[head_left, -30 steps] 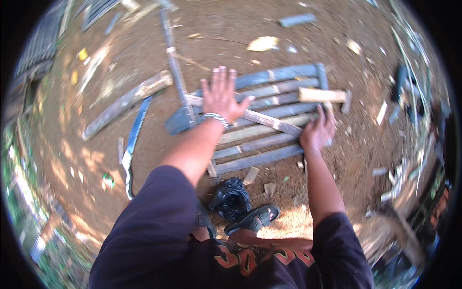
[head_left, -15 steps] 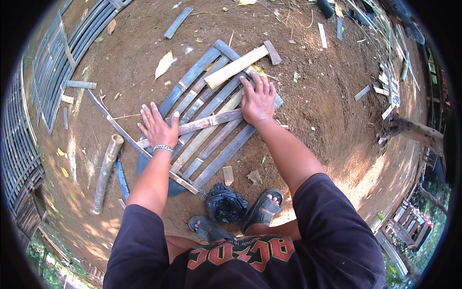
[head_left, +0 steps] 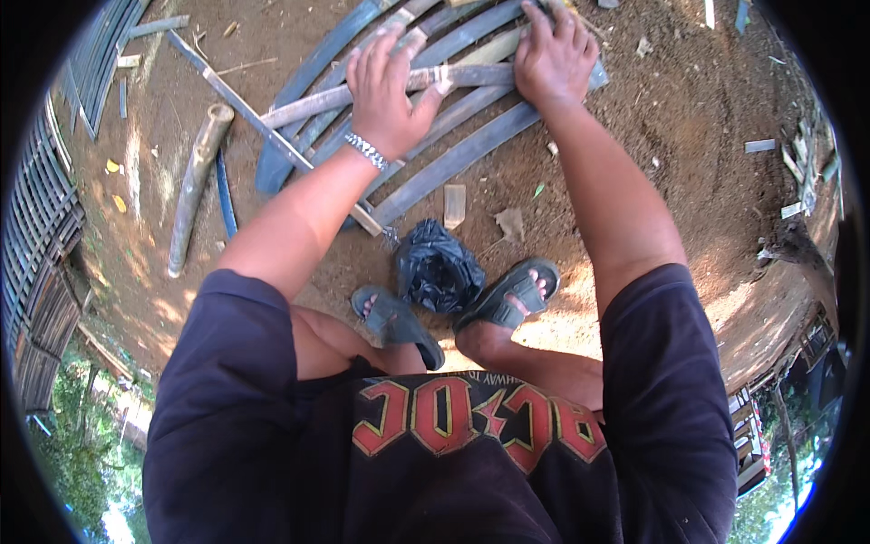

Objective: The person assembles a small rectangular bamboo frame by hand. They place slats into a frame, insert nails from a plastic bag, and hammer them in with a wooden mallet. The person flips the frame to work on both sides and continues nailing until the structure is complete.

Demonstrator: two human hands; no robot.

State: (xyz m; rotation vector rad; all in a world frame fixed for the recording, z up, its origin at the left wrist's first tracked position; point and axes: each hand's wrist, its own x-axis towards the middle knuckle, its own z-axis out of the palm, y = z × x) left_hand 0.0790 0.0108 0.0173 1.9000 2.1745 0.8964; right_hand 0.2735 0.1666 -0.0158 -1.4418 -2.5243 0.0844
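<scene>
A panel of flat bamboo slats fans out on the dirt before me, greyish-blue and tan. One bamboo strip runs across it. Over the middle of the panel is my left hand, fingers spread, at that crossing strip; whether it presses on it I cannot tell. At the strip's right end my right hand rests with fingers stretched out over the slat ends. A second, longer strip lies across the near left ends of the slats. The panel's far edge is cut off by the picture.
A bamboo pole and a curved blue strip lie at left. Near my sandalled feet are a black plastic bag, a small wood offcut and a dry leaf. Slatted bamboo panels stand at far left.
My view has tilted nearer to my body, so the hatchet is almost wholly out of the picture. My left hand has moved right, from the panel's left edge to its middle. The right hand stays by the strip's end.
</scene>
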